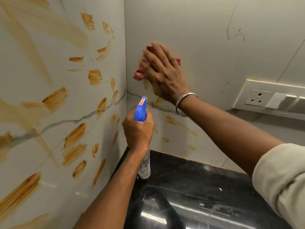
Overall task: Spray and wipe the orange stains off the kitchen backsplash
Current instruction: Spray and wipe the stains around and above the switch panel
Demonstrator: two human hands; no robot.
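Right hand (162, 71), fingers straight and slightly apart, presses the pink cloth (140, 74) beneath them just right of the backsplash corner (125, 47); left hand (137, 129) clamps the spray bottle (140, 109) before the corner, orange stains (75, 134) to its left.

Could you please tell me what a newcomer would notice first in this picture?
Orange stains smeared across the left wall strike first, with fainter ones low on the back wall. Then comes the right hand, pressing a pink cloth flat against the back wall near the corner, and the left hand, gripping a blue-headed spray bottle just below it.
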